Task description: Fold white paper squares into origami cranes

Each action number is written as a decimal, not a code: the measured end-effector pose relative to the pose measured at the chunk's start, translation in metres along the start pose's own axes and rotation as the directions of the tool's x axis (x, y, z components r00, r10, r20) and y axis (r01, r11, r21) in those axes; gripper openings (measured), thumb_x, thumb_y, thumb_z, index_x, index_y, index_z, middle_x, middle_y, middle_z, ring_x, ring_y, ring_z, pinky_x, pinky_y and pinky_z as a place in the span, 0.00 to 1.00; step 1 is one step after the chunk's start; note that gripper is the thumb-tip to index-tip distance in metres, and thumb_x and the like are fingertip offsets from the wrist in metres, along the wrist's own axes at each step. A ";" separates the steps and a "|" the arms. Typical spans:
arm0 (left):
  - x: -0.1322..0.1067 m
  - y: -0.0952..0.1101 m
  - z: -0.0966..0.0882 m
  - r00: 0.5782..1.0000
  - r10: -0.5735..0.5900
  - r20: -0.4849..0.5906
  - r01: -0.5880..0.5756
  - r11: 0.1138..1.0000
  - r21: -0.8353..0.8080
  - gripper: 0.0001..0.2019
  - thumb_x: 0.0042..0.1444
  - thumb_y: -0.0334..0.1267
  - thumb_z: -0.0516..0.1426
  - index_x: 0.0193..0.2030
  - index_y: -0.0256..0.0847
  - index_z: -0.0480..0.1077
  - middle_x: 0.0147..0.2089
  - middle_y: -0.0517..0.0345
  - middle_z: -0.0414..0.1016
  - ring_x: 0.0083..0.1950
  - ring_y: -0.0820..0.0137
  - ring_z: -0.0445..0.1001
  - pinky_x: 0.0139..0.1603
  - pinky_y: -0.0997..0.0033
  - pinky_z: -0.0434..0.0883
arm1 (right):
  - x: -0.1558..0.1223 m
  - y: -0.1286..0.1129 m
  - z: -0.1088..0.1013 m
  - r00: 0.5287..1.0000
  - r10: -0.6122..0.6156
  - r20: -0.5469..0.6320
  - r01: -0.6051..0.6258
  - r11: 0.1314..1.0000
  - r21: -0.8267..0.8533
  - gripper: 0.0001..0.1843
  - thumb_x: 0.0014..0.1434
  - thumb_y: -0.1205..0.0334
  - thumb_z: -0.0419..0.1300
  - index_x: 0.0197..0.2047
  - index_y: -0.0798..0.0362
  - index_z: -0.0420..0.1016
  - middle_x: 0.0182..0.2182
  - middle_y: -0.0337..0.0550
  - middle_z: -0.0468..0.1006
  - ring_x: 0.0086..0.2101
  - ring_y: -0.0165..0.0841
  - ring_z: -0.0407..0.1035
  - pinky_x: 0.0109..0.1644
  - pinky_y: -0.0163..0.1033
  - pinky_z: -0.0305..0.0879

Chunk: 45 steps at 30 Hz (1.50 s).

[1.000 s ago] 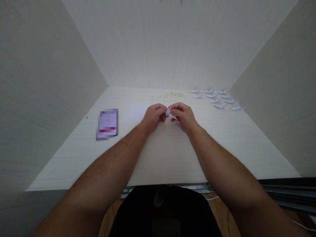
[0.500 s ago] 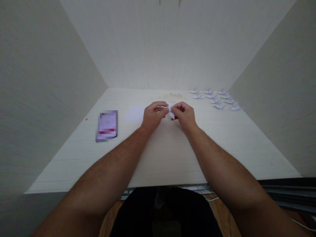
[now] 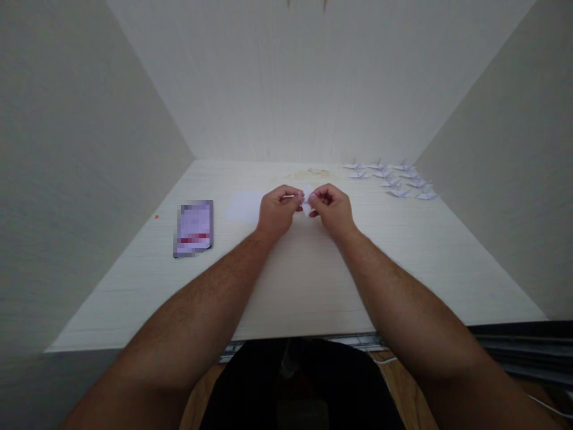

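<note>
A small piece of folded white paper (image 3: 307, 207) is between my two hands, above the middle of the table. My left hand (image 3: 278, 209) pinches its left side with thumb and fingers. On the right side my right hand (image 3: 332, 207) grips it the same way. Parts of the paper show above and below the fingertips; the rest is hidden by them. Just left of my left hand, pale white paper (image 3: 242, 206) lies flat on the table.
Several folded paper cranes (image 3: 399, 178) stand in rows at the back right of the white table (image 3: 304, 286). A tablet-like device (image 3: 195, 227) with a blurred screen lies on the left. A small orange spot (image 3: 156, 217) marks the left edge. Walls enclose the back and sides.
The folded paper has turned a little between my fingers, and its lower point now faces straight down. Both hands have shifted only slightly.
</note>
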State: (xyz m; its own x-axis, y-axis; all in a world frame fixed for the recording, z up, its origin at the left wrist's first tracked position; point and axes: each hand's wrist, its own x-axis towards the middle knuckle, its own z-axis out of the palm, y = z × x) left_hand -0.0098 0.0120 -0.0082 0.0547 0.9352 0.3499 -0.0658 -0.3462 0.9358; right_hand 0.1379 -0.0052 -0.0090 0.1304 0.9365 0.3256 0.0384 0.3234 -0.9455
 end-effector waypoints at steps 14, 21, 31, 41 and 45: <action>-0.003 0.005 0.002 0.998 -0.031 -0.053 0.024 0.991 -0.133 0.11 0.49 0.42 0.68 0.31 0.38 0.73 0.35 0.55 0.81 0.34 0.72 0.78 0.38 0.69 0.80 | 0.000 -0.002 0.000 0.999 0.028 0.016 -0.029 0.994 0.106 0.14 0.49 0.52 0.70 0.30 0.50 0.71 0.25 0.35 0.77 0.27 0.29 0.73 0.30 0.36 0.77; -0.004 0.003 0.001 0.999 -0.021 -0.031 0.015 0.981 -0.192 0.12 0.49 0.43 0.69 0.31 0.38 0.73 0.37 0.55 0.81 0.36 0.71 0.79 0.41 0.65 0.81 | 0.000 -0.002 0.000 0.999 0.048 0.000 -0.048 0.987 0.151 0.16 0.49 0.51 0.71 0.31 0.50 0.70 0.26 0.35 0.77 0.30 0.30 0.75 0.31 0.36 0.77; -0.005 0.009 -0.001 0.997 -0.041 0.059 0.045 0.996 -0.072 0.07 0.49 0.40 0.66 0.32 0.40 0.77 0.32 0.58 0.79 0.33 0.72 0.77 0.34 0.71 0.77 | 0.000 0.000 0.000 0.998 0.060 0.034 -0.062 0.996 0.067 0.15 0.49 0.51 0.70 0.31 0.50 0.73 0.25 0.35 0.76 0.27 0.28 0.71 0.31 0.37 0.76; -0.005 0.014 0.000 0.999 -0.052 -0.010 0.052 0.997 0.064 0.06 0.44 0.37 0.68 0.26 0.40 0.76 0.23 0.60 0.75 0.24 0.75 0.70 0.26 0.74 0.66 | -0.002 -0.001 0.001 0.998 0.015 0.061 -0.016 1.000 0.013 0.11 0.49 0.54 0.69 0.29 0.50 0.73 0.25 0.35 0.75 0.25 0.27 0.69 0.30 0.36 0.73; -0.005 0.010 0.000 0.997 -0.045 -0.069 0.050 0.996 0.070 0.04 0.44 0.35 0.67 0.27 0.40 0.77 0.23 0.61 0.75 0.24 0.75 0.69 0.25 0.74 0.65 | -0.002 -0.002 0.002 0.998 0.026 0.049 -0.027 0.999 0.020 0.11 0.49 0.54 0.69 0.29 0.50 0.73 0.25 0.35 0.75 0.26 0.27 0.70 0.31 0.37 0.74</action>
State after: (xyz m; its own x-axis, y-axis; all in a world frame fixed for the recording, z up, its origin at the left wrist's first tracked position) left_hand -0.0108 0.0043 -0.0008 -0.0113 0.9528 0.3033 0.0066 -0.3033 0.9529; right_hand 0.1354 -0.0074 -0.0074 0.0827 0.9501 0.3009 0.0149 0.3007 -0.9536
